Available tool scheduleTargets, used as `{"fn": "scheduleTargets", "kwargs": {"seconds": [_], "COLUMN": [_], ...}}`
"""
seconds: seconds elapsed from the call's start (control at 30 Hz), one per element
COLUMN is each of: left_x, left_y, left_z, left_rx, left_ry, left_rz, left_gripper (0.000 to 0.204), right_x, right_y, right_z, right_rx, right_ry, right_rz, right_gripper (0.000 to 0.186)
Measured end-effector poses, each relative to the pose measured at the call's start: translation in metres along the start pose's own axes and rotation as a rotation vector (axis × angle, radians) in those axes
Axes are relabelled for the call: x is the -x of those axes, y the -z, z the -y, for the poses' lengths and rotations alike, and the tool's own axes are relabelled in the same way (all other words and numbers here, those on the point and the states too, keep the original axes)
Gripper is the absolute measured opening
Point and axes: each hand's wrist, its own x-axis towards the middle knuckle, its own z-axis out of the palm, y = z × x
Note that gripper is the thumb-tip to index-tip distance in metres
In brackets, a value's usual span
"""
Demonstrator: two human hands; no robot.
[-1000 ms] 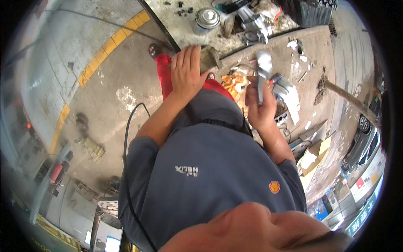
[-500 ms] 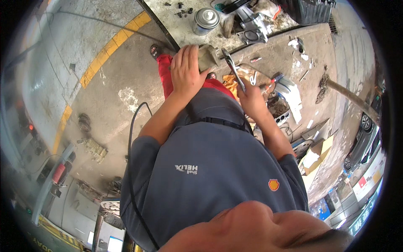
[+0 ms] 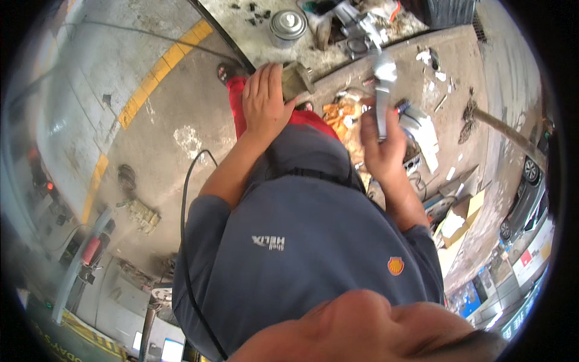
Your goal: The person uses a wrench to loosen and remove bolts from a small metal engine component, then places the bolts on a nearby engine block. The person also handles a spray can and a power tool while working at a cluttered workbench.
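Note:
At the bench's near edge, my left hand (image 3: 264, 105) is wrapped round the left side of a blocky olive metal part (image 3: 296, 81). Its thumb lies along the part's lower side, and a short stub sticks out at the part's right. My right hand (image 3: 385, 142) grips a silver wrench (image 3: 383, 99) by its handle. The wrench points up and away from me, its bright head blurred, so the jaw's shape cannot be made out. It is apart from the olive part, to its right.
On the workbench (image 3: 259, 45) stand a round metal can (image 3: 287, 28), several small dark bolts (image 3: 252, 7) and a silver metal assembly (image 3: 360, 27). A black crate (image 3: 449, 13) sits at the far right. Rags (image 3: 342, 117), a mop (image 3: 503, 130) and an open cardboard box (image 3: 461, 220) are on the floor.
My right hand has moved right with the wrench, turning it more upright and away from the olive part. My left hand stays on the part.

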Motion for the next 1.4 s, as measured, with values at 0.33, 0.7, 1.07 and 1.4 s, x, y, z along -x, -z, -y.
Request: {"fn": "scheduleTargets", "kwargs": {"seconds": [0.33, 0.7, 1.07, 1.4], "left_x": [-0.003, -0.012, -0.022, -0.016], "left_y": [0.001, 0.049, 0.062, 0.066], "left_z": [0.003, 0.001, -0.02, -0.029], "left_rx": [0.019, 1.17, 1.276, 1.405], "left_ry": [-0.047, 0.265, 0.154, 0.22], "left_rz": [-0.028, 0.381, 0.456, 0.544], "left_gripper": [0.087, 0.105, 0.108, 0.116], "right_x": [0.013, 0.031, 0.0, -0.011], "right_y": [-0.003, 0.004, 0.061, 0.056], "right_z": [-0.018, -0.05, 0.003, -0.003], "right_rx": [0.024, -0.745, 0.228, 0.322], "right_ry": [-0.482, -0.478, 0.0, 0.257], "right_rz": [0.322, 0.365, 0.277, 0.15], "right_gripper": [0.026, 0.029, 0.086, 0.087]}}
